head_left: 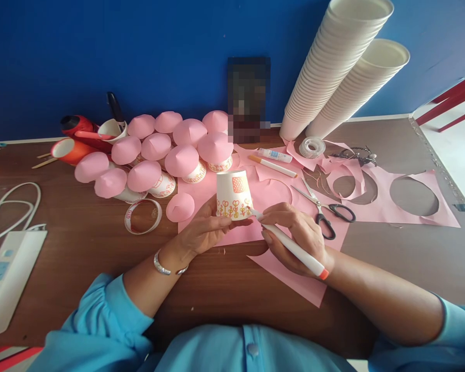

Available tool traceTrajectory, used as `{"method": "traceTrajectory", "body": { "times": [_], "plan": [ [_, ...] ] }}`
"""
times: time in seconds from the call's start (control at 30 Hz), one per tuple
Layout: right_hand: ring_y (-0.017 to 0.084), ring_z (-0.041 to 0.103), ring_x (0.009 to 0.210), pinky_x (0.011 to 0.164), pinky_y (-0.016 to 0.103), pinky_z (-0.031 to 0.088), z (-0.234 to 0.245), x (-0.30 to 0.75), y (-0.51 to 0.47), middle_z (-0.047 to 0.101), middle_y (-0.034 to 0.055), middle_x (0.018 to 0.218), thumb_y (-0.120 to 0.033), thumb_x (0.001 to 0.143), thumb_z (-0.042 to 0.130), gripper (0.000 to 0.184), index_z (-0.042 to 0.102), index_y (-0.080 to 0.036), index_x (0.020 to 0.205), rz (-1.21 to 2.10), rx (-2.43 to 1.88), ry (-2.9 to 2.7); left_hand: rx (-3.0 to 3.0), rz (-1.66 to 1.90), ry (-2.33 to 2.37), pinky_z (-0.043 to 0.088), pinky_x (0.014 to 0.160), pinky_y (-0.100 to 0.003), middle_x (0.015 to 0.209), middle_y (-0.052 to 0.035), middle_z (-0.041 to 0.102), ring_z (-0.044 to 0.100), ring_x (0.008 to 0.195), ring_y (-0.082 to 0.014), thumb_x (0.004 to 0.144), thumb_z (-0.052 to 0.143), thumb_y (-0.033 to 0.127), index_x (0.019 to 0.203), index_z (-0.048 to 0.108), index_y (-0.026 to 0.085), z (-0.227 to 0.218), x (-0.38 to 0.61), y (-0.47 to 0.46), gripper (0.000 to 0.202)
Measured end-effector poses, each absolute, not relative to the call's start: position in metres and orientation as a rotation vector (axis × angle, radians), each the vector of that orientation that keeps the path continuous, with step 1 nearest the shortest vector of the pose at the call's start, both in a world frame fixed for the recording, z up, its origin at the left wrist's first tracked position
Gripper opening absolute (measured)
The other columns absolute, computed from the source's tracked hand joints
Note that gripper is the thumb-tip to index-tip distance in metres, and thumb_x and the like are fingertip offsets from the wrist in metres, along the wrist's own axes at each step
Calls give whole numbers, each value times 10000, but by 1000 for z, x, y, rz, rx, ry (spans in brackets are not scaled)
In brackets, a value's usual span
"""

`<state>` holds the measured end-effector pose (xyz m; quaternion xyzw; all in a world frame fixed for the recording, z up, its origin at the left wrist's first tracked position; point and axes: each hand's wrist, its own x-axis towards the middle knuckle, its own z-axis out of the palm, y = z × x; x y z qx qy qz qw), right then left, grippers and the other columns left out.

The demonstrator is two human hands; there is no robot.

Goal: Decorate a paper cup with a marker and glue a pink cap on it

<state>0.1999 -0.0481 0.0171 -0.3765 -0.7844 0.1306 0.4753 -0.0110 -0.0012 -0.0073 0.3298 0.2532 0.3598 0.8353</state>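
My left hand (pixel 209 230) grips a white paper cup (pixel 227 191) upside down near its rim. Orange flowers with greenish-yellow stems run along the cup's lower edge, and an orange checked window is drawn above them. In my right hand (pixel 294 232) is a white marker (pixel 290 248) with an orange end, its tip at the cup's lower right side. A small pink paper cone (pixel 180 207) lies left of the cup. Behind it stand several decorated cups (pixel 163 185) topped with pink paper cones (pixel 181 160).
Scissors (pixel 327 206), a glue bottle (pixel 275 155), another marker (pixel 273 166) and clear tape (pixel 312 147) lie among pink paper scraps (pixel 414 199) on the right. Tall cup stacks (pixel 333 67) lean against the blue wall. At left are a paper ring (pixel 143 217) and a power strip (pixel 11 279).
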Motion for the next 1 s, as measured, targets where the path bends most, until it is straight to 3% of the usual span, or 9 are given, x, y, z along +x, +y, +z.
{"method": "traceTrajectory", "body": {
  "times": [0.57,0.77,1.0],
  "plan": [
    [178,714,742,604,293,589,17,201,-48,700,43,824,-102,930,572,208,573,-191,1118,314,-892,-1938,711,771,522,600,960,-412,1083,-71,775,738,1029,-245,818,766,196,1127,707,177,-8,-11,-1,316],
    [184,713,739,594,300,590,17,200,-48,688,36,812,-98,931,558,206,569,-197,1111,304,-888,-1936,735,770,553,590,986,-453,1090,-91,769,729,1074,-290,811,777,228,1136,695,177,-10,-12,-1,339],
    [179,715,724,582,286,592,20,201,-48,693,44,837,-88,906,569,258,576,-200,1138,299,-881,-1912,695,770,557,584,986,-486,1062,-87,767,735,1038,-295,779,808,246,1300,638,208,-11,-14,0,550]
  ]
}}
